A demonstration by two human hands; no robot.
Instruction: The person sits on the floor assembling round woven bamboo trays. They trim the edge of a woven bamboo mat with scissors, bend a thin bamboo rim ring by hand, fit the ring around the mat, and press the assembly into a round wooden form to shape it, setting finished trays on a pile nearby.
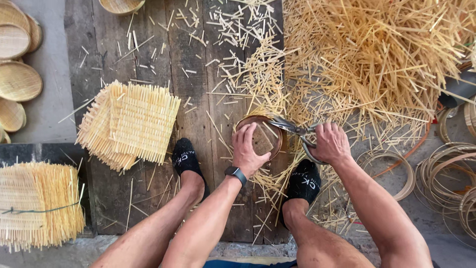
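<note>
The left hand (249, 149) lies just below the middle of the frame, palm down, fingers curled over a small brown block (262, 142) and pressing it onto a round woven disc (260, 136) that rests on the floor between the 2 feet. The left forearm runs down to the bottom edge and carries a dark wristwatch (236, 174). The right hand (331, 144), just right of the disc, is closed around the handles of a pair of metal scissors (296, 134); the blades point left and reach the disc's upper right rim, though whether they are parted cannot be told. The right forearm slants down to the lower right corner.

Both feet wear black socks (186, 159) and stand on weathered wooden floor planks (148, 54) strewn with short pale bamboo offcuts (238, 30). A large heap of long bamboo strips (377, 49) fills the upper right of the frame. Thin bamboo hoops (446, 173) lie coiled at the right edge on grey concrete.

Left of centre, a stack of square woven mats (131, 121) sits on the planks. A second, tied bundle of mats (37, 203) occupies the lower left. Finished round woven trays (19, 79) overlap along the upper left edge, and 1 more tray (121, 5) shows at the top.
</note>
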